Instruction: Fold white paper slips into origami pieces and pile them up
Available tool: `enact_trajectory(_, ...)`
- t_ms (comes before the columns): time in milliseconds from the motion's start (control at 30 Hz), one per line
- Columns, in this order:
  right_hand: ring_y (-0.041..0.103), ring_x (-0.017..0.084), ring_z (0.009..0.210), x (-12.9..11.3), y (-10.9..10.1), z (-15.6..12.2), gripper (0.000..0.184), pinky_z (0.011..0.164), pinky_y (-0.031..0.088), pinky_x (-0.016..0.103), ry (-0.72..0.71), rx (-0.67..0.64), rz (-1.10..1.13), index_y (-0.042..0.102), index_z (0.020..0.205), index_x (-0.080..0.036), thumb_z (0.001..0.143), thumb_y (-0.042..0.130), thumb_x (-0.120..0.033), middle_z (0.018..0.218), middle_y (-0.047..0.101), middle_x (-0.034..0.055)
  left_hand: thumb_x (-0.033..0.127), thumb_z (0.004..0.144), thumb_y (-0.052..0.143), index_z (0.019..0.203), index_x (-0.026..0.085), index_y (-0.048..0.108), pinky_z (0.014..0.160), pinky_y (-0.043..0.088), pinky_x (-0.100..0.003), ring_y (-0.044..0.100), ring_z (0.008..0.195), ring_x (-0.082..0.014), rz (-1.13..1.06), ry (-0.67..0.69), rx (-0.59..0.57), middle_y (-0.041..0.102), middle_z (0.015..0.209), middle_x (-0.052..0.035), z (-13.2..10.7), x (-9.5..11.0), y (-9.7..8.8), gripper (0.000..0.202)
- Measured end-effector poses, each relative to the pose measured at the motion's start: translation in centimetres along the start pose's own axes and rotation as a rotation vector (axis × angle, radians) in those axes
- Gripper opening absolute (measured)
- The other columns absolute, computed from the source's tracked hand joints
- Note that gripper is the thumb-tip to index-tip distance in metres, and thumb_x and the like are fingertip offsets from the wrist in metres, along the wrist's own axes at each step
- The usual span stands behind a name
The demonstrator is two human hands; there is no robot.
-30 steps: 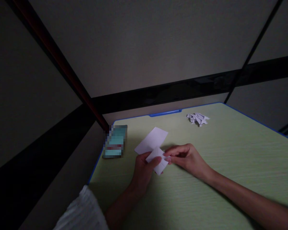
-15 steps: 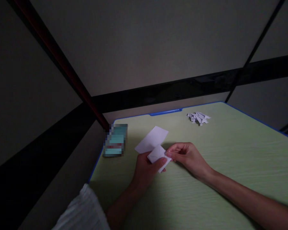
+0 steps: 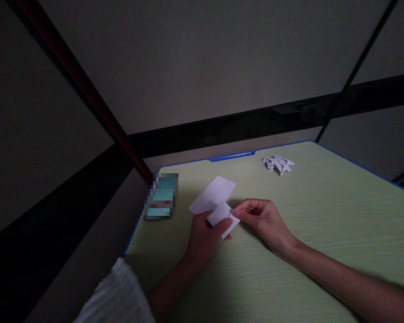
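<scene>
A small piece of folded white paper (image 3: 218,214) with crease lines is held above the table. My left hand (image 3: 205,233) grips it from the lower left, thumb on top and fingers underneath. At its right corner my right hand (image 3: 261,220) pinches the paper's edge between thumb and forefinger, the other fingers curled in. Just behind the folded piece, a flat sheet of white paper (image 3: 213,193) lies on the table, its near corner partly covered by my left hand and the folded piece.
Several folded white paper figures (image 3: 278,164) lie in a pile at the back right of the pale green table (image 3: 336,202). A blurred teal object (image 3: 163,195) is by the left edge. A blue strip (image 3: 233,157) runs along the far edge, close to the wall (image 3: 222,63).
My right thumb and fingers have shifted slightly up and left along the folded paper's right corner. The lower edge of the folded paper has come up a little. My left hand keeps its grip.
</scene>
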State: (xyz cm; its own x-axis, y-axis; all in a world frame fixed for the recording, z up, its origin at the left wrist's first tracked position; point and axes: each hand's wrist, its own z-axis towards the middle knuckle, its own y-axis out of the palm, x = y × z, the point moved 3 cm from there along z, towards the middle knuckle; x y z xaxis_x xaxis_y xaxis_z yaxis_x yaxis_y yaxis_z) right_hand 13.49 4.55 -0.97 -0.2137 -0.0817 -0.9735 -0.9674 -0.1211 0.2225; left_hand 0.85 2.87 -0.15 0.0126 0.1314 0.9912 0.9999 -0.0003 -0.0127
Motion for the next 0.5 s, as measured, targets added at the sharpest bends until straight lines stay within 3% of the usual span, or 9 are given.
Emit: enact_trajectory(500,0.053,0.01,0.047,-0.32,0.67,-0.31,0.02,0.048,0.038,0.023,-0.016,-0.058,0.05,0.052,0.055,-0.013,0.061,0.063,-0.029,0.05,0.06,-0.0002,0.031,0.059,0.061,0.051,0.01,0.058,0.04,0.034,-0.019,0.043,0.035,-0.0083,0.021,0.037,0.052,0.05,0.036,0.0013,-0.02,-0.27,-0.04,0.023)
